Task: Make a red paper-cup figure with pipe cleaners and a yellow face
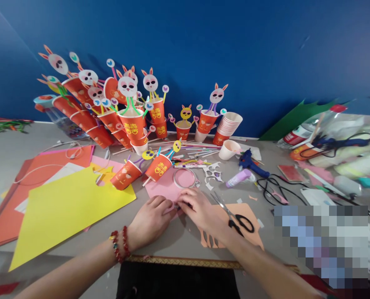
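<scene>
Close together over the near edge of a pink paper sheet (pixel 158 185), my left hand (pixel 152 218) and my right hand (pixel 197 207) pinch at one spot. Whatever small piece sits between their fingertips is mostly hidden; only a bit of pinkish colour and something dark show. A round ring, seemingly a roll of tape (pixel 185 178), lies on the pink sheet just beyond the fingers. To the right, black-handled scissors (pixel 235 216) rest partly open on a peach paper sheet (pixel 253 236) with shapes cut out of it.
Yellow paper (pixel 69 211) overlaps orange sheets (pixel 1 216) on the left. Red paper cups with rabbit faces (pixel 133 128) crowd the back, beside stacked cups (pixel 228 126). A blue glue gun (pixel 253 164) with a black cord, a purple tube (pixel 239 178) and a bottle (pixel 303 128) lie right.
</scene>
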Demonstrator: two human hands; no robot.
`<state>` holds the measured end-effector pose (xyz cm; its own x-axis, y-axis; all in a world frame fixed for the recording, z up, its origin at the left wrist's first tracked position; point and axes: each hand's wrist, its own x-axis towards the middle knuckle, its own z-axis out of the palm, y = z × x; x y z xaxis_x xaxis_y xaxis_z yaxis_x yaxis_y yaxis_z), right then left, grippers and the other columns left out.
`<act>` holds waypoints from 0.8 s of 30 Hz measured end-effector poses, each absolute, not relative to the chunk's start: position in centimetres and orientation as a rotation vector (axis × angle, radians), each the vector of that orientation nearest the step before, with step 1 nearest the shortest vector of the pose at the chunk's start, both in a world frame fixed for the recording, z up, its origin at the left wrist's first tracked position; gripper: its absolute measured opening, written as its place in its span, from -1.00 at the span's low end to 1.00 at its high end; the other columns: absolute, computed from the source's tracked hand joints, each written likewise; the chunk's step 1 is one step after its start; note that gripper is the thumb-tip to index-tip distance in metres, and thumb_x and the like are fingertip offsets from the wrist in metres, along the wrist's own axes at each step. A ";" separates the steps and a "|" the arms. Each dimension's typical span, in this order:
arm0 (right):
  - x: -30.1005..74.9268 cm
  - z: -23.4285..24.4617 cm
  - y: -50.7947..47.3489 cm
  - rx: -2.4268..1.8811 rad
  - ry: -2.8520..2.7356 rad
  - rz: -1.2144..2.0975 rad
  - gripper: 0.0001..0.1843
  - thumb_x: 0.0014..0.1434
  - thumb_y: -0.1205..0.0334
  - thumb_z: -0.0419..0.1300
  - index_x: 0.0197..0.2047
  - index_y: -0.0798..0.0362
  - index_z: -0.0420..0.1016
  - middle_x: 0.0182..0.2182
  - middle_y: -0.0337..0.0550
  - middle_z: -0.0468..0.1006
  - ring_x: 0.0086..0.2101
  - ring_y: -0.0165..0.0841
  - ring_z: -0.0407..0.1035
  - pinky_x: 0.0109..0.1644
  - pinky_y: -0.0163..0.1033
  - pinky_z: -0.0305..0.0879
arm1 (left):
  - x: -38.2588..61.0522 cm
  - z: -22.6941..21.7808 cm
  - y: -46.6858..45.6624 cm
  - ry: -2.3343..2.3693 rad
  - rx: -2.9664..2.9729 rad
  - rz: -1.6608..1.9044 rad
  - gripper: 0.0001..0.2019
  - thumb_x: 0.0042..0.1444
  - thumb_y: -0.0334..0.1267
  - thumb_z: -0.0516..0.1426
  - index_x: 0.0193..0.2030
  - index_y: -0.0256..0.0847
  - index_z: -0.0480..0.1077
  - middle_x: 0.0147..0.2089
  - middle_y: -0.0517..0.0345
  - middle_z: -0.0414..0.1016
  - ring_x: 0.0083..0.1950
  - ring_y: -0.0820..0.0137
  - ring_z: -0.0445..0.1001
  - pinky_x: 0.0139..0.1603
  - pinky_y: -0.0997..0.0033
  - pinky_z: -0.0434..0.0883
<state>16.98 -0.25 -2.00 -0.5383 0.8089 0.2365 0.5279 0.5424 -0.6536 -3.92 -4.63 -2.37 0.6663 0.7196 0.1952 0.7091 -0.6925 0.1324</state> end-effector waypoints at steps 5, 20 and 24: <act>17.0 -1.9 -0.5 -1.090 -2.267 0.710 -0.82 0.27 0.46 0.22 -0.27 -0.01 0.58 -0.22 -0.15 0.61 -0.17 -0.24 0.45 -0.06 -0.15 0.32 | -3.9 -2.3 -4.6 1.219 2.814 0.387 -0.77 0.28 -0.39 0.11 0.05 -0.14 0.43 -0.07 0.02 0.47 -0.05 0.20 0.38 -0.02 0.16 0.40; 17.1 -1.9 -0.6 -1.068 -2.308 0.699 -0.80 0.25 0.51 0.22 -0.25 0.03 0.59 -0.21 -0.15 0.60 -0.16 -0.27 0.45 -0.03 -0.20 0.32 | -3.9 -2.3 -4.6 1.239 2.811 0.326 -0.79 0.31 -0.36 0.09 0.04 -0.13 0.42 -0.06 0.06 0.46 -0.05 0.21 0.36 -0.01 0.18 0.39; 17.2 -2.0 -0.6 -1.073 -2.336 0.658 -0.79 0.25 0.51 0.21 -0.23 0.02 0.60 -0.20 -0.15 0.60 -0.16 -0.27 0.45 -0.03 -0.20 0.32 | -3.9 -2.2 -4.6 1.236 2.810 0.324 -0.79 0.29 -0.36 0.11 0.04 -0.12 0.42 -0.07 0.07 0.46 -0.06 0.21 0.37 -0.02 0.18 0.39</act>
<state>17.17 -0.65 -1.96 -0.5756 0.7865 0.2240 0.5541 0.5765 -0.6005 -3.90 -4.63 -2.15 0.6573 0.7344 0.1692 0.7229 -0.6779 0.1338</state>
